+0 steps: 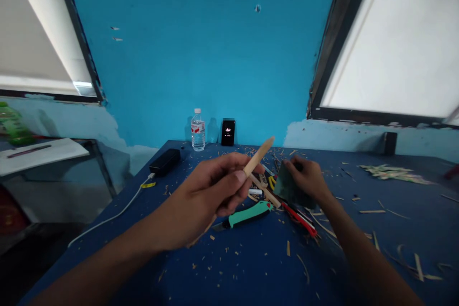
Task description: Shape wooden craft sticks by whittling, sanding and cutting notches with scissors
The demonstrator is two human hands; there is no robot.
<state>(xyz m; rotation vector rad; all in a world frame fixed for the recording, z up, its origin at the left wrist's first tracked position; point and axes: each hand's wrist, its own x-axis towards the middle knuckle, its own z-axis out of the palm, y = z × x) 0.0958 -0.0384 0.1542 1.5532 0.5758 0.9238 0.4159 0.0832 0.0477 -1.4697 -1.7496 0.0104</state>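
Note:
In my left hand [218, 186], a flat pale wooden stick [260, 155] with a tapered tip is pinched between thumb and fingers, pointing up and to the right. My right hand [308, 177] grips a dark green sheet [285, 186] that looks like sandpaper, low over the table. Below the left hand lies a utility knife [250, 214] with a green handle and its blade out to the left. A red-handled tool [301, 220] rests under the right hand. Between the hands are wooden pieces [270, 197] and a white object [255, 191], partly hidden.
Wood shavings litter the blue table [251, 267]. A water bottle [198, 130] and a phone [228, 132] stand by the wall. A black box [165, 161] with a white cable [124, 211] sits at the left edge. Pale strips [394, 173] are heaped at the right.

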